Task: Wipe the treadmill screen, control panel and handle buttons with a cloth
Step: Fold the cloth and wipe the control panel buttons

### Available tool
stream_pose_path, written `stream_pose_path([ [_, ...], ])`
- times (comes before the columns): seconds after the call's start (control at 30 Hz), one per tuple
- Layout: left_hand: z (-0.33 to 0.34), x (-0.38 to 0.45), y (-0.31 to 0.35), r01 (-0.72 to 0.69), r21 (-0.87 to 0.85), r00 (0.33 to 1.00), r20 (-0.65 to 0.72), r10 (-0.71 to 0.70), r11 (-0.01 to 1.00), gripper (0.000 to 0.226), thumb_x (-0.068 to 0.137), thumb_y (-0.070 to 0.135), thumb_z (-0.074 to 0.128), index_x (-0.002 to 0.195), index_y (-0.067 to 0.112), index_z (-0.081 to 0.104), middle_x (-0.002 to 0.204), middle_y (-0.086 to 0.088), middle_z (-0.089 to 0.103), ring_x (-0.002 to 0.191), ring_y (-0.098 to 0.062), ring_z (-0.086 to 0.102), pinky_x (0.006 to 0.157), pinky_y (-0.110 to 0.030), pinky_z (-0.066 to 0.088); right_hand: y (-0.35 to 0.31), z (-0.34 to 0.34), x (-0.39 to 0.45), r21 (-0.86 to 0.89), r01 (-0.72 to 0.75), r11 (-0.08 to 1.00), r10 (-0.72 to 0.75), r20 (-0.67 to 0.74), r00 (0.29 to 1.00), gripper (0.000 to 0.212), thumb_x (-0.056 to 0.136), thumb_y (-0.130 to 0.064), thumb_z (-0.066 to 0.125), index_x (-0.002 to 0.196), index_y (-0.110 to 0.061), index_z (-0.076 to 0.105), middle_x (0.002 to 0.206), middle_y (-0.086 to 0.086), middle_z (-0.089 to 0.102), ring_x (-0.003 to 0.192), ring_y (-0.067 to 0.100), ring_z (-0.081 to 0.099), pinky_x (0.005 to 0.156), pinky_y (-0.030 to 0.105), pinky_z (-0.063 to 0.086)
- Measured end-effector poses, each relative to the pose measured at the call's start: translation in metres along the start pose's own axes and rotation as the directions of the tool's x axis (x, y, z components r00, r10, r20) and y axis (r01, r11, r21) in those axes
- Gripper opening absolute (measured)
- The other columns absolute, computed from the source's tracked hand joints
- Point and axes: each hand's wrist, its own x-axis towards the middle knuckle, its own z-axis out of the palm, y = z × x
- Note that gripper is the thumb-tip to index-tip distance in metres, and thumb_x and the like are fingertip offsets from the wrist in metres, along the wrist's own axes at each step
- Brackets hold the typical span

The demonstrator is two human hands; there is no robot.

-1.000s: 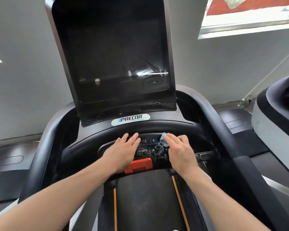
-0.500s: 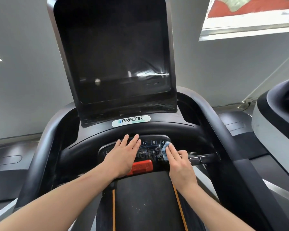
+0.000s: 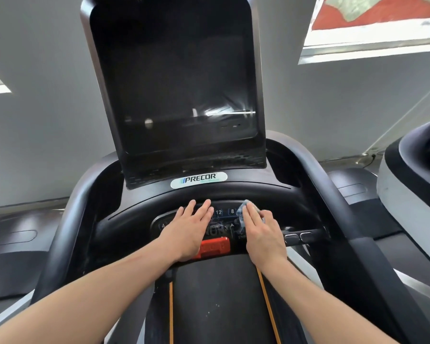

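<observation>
Most of the cloth is hidden under my right hand; only a pale blue edge shows past my fingertips and beside my knuckles. My left hand covers the left part of the panel, so the keys beneath it cannot be read, and the print between my hands is blurred. My forearms run off the bottom of the picture. A second machine at the right is cut off by the edge.

My right hand lies flat, fingers straight and together, pressing the cloth onto the right part of the panel. My left hand is spread flat as well, fingers straight, holding nothing, its fingertips touching the panel's upper rim and its heel beside the red stop key.

Between my hands I can read "12" and "8" on the panel, a "4" at its left end, and a small word that looks like "PROGRAMS". A white badge under the screen says "PRECOR". That screen stands dark, with a streak of glare low on its right side. Two oval buttons sit on the handle just right of my right hand.
</observation>
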Motion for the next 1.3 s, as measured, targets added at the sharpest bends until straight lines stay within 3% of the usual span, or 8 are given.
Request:
stream_pose_path([
  [0.1, 0.001, -0.001, 0.000, -0.001, -0.002, 1.000, -0.003, 0.001, 1.000, 0.086, 0.099, 0.007, 0.044, 0.167, 0.019, -0.008, 0.174, 0.002, -0.020, 0.161, -0.036, -0.007, 0.131, -0.052, 0.009, -0.007, 0.006, -0.031, 0.002, -0.024, 1.000, 0.024, 0.094, 0.995, 0.085, 0.072, 0.007, 0.072, 0.153, -0.001, 0.048, 0.158, 0.012, 0.050, 0.122, 0.038, 0.056, 0.098, 0.049, 0.057],
  [0.2, 0.002, 0.000, 0.000, 0.000, 0.001, 1.000, -0.015, 0.000, 1.000, 0.086, 0.099, 0.006, 0.042, 0.167, 0.019, -0.008, 0.174, 0.002, -0.020, 0.161, -0.036, -0.008, 0.131, -0.052, 0.009, -0.006, 0.009, -0.037, 0.005, -0.019, 1.000, 0.018, 0.148, 0.989, 0.087, 0.076, 0.005, 0.070, 0.157, 0.001, 0.039, 0.164, 0.015, 0.041, 0.122, 0.040, 0.055, 0.102, 0.049, 0.054],
  [0.43, 0.002, -0.002, -0.001, -0.010, -0.017, 1.000, -0.021, 0.009, 1.000, 0.086, 0.097, 0.004, 0.042, 0.167, 0.019, -0.007, 0.174, 0.002, -0.019, 0.161, -0.036, -0.008, 0.131, -0.053, 0.009, -0.009, 0.005, -0.039, 0.063, -0.125, 0.990, 0.115, 0.144, 0.983, 0.091, 0.067, 0.007, 0.076, 0.154, -0.001, 0.048, 0.163, 0.007, 0.044, 0.096, 0.029, 0.047, 0.089, 0.035, 0.057],
  [0.6, 0.003, 0.001, -0.003, -0.015, -0.025, 0.999, -0.031, 0.014, 1.000, 0.087, 0.097, 0.006, 0.045, 0.168, 0.019, -0.005, 0.174, 0.003, -0.017, 0.161, -0.036, -0.005, 0.130, -0.054, 0.010, -0.008, 0.002, -0.020, 0.066, -0.110, 0.992, 0.103, 0.102, 0.989, 0.085, 0.065, 0.006, 0.076, 0.147, -0.001, 0.054, 0.155, 0.008, 0.051, 0.086, 0.028, 0.043, 0.082, 0.036, 0.054],
  [0.83, 0.006, -0.002, 0.001, -0.007, -0.028, 0.999, -0.051, 0.006, 1.000, 0.090, 0.095, 0.004, 0.045, 0.167, 0.017, -0.007, 0.174, 0.001, -0.019, 0.160, -0.037, -0.008, 0.130, -0.055, 0.009, -0.008, 0.012, -0.058, 0.109, -0.138, 0.984, 0.119, 0.163, 0.979, 0.091, 0.067, 0.008, 0.075, 0.153, -0.003, 0.049, 0.166, 0.005, 0.041, 0.088, 0.024, 0.038, 0.085, 0.031, 0.052],
  [1.07, 0.007, 0.000, -0.002, -0.015, -0.037, 0.999, -0.044, 0.013, 0.999, 0.090, 0.095, 0.003, 0.046, 0.167, 0.017, -0.006, 0.174, 0.002, -0.018, 0.161, -0.036, -0.007, 0.130, -0.054, 0.009, -0.010, 0.008, -0.030, 0.182, -0.187, 0.965, 0.175, 0.083, 0.981, 0.094, 0.064, 0.015, 0.074, 0.152, -0.006, 0.049, 0.162, -0.001, 0.045, 0.087, 0.020, 0.035, 0.082, 0.032, 0.052],
  [1.2, 0.007, 0.000, -0.003, -0.016, -0.038, 0.999, -0.047, 0.014, 0.999, 0.089, 0.096, 0.004, 0.046, 0.167, 0.018, -0.005, 0.174, 0.003, -0.018, 0.161, -0.036, -0.007, 0.130, -0.054, 0.009, -0.011, 0.017, -0.066, 0.171, -0.204, 0.964, 0.177, 0.161, 0.971, 0.102, 0.055, 0.013, 0.082, 0.150, -0.008, 0.053, 0.161, -0.002, 0.047, 0.084, 0.017, 0.028, 0.074, 0.027, 0.053],
  [1.3, 0.005, 0.000, -0.003, -0.020, -0.018, 0.999, -0.039, 0.019, 1.000, 0.090, 0.096, 0.005, 0.048, 0.167, 0.017, -0.005, 0.174, 0.001, -0.019, 0.161, -0.037, -0.006, 0.130, -0.054, 0.010, -0.011, 0.011, -0.028, 0.127, -0.201, 0.971, 0.181, 0.148, 0.972, 0.092, 0.064, 0.005, 0.081, 0.150, -0.009, 0.052, 0.158, -0.003, 0.046, 0.085, 0.019, 0.033, 0.083, 0.026, 0.044],
])
